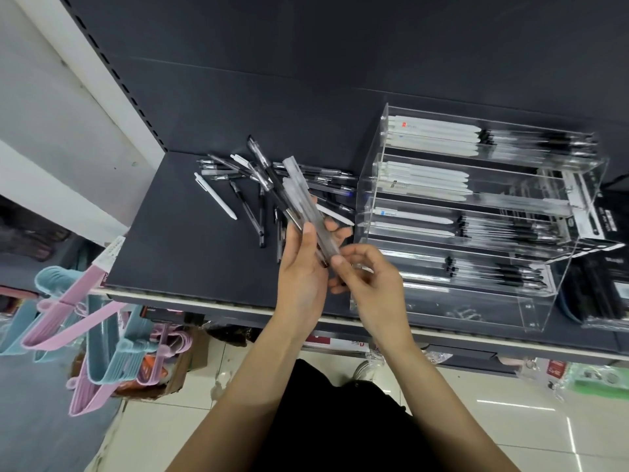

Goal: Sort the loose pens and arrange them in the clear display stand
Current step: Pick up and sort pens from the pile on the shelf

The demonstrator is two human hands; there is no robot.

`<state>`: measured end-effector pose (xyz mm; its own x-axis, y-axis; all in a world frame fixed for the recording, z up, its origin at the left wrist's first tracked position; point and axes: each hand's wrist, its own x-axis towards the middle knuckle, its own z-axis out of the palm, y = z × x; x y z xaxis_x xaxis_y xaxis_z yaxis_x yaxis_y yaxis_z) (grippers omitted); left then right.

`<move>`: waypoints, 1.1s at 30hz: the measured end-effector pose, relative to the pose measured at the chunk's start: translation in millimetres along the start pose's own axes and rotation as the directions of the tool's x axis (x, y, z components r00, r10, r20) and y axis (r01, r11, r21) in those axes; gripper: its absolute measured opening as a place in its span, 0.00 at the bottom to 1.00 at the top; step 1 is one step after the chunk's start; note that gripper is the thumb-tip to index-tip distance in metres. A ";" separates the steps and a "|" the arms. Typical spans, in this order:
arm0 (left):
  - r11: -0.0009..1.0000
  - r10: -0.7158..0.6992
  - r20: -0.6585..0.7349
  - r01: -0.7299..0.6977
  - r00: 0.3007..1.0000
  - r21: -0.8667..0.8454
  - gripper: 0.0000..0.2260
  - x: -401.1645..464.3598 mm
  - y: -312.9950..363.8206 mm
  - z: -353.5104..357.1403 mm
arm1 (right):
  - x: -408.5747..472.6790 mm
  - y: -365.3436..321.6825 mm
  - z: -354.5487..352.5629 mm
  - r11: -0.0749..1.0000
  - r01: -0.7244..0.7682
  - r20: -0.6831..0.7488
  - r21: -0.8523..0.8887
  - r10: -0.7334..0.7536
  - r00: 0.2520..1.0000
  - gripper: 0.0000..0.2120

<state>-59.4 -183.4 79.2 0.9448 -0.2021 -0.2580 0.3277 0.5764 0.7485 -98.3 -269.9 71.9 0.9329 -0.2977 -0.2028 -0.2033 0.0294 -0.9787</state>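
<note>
A pile of loose pens [252, 185], clear-black and white, lies on the dark shelf [190, 253]. My left hand [301, 267] grips a bundle of several clear pens [301, 192] that points up and away over the pile. My right hand [369, 281] pinches the near end of that bundle with thumb and fingertips. To the right stands the clear display stand [476, 216], its stepped tiers holding rows of white pens and clear-black pens. One white pen [216, 196] lies apart at the pile's left.
Dark packaged goods [599, 294] sit right of the stand. Pink and blue plastic hangers [85, 321] hang off the shelf's lower left. A white upright [112, 73] bounds the shelf on the left. Tiled floor and boxes lie below.
</note>
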 end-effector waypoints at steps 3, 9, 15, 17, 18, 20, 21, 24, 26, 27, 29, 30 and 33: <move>0.997 0.019 -0.008 -0.018 1.000 0.069 0.11 -1.5 -0.5 0.6 | -0.6 1.4 2.1 0.999 0.038 -0.001 -0.012 -0.038 0.999 0.02; 0.993 0.072 0.013 -0.073 0.997 0.095 0.12 -3.1 1.3 6.1 | -3.9 3.1 -0.6 0.975 -0.049 -0.046 0.217 0.060 0.997 0.04; 0.986 0.062 -0.002 -0.060 0.998 0.157 0.13 -8.5 -2.4 9.7 | -2.7 0.9 -2.8 0.866 -0.118 -0.060 0.487 0.168 0.984 0.04; 0.980 0.045 -0.020 -0.040 0.999 0.195 0.12 -9.6 -7.5 9.1 | -1.2 -0.5 -2.5 0.833 -0.085 -0.099 0.547 0.165 0.981 0.03; 0.976 0.035 -0.017 -0.030 0.999 0.214 0.12 -10.4 -9.7 9.0 | -0.6 -0.9 -1.9 0.831 -0.073 -0.116 0.552 0.163 0.980 0.03; 0.963 0.006 0.008 -0.008 1.000 0.268 0.13 -12.7 -13.7 11.0 | 0.3 -1.7 -0.4 0.859 -0.061 -0.151 0.508 0.159 0.976 0.03; 0.954 -0.005 0.023 -0.002 1.000 0.301 0.14 -13.6 -15.4 12.0 | 0.5 -1.3 0.1 0.878 -0.062 -0.164 0.475 0.157 0.974 0.03; 0.943 -0.051 0.103 0.014 0.993 0.333 0.15 -14.9 -16.1 14.6 | -0.8 0.9 -2.6 0.928 -0.075 -0.199 0.365 0.157 0.967 0.02; 0.955 -0.099 0.140 0.054 0.985 0.293 0.16 -13.6 -13.2 16.1 | -3.0 0.2 -5.7 0.941 -0.089 -0.208 0.327 0.163 0.964 0.04; 0.962 -0.128 0.148 0.086 0.981 0.259 0.15 -12.0 -12.1 16.6 | -4.1 -1.0 -7.3 0.943 -0.092 -0.211 0.320 0.166 0.963 0.05; 0.965 -0.188 0.162 0.151 0.969 0.215 0.13 -7.1 -11.8 16.9 | -7.0 -3.8 -10.8 0.948 -0.093 -0.215 0.305 0.164 0.963 0.06; 0.962 -0.216 0.168 0.180 0.962 0.205 0.12 -4.4 -12.1 17.0 | -8.6 -4.9 -12.9 0.950 -0.097 -0.214 0.297 0.165 0.963 0.06; 0.951 -0.284 0.194 0.251 0.939 0.182 0.11 1.0 -14.1 17.7 | -13.1 -5.6 -19.4 0.949 -0.118 -0.216 0.293 0.186 0.959 0.05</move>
<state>-63.0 -205.7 79.3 0.7934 -0.5071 -0.3368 0.5478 0.3536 0.7582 -115.2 -284.7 80.6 0.7922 -0.4861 -0.3690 -0.2158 0.3424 -0.9144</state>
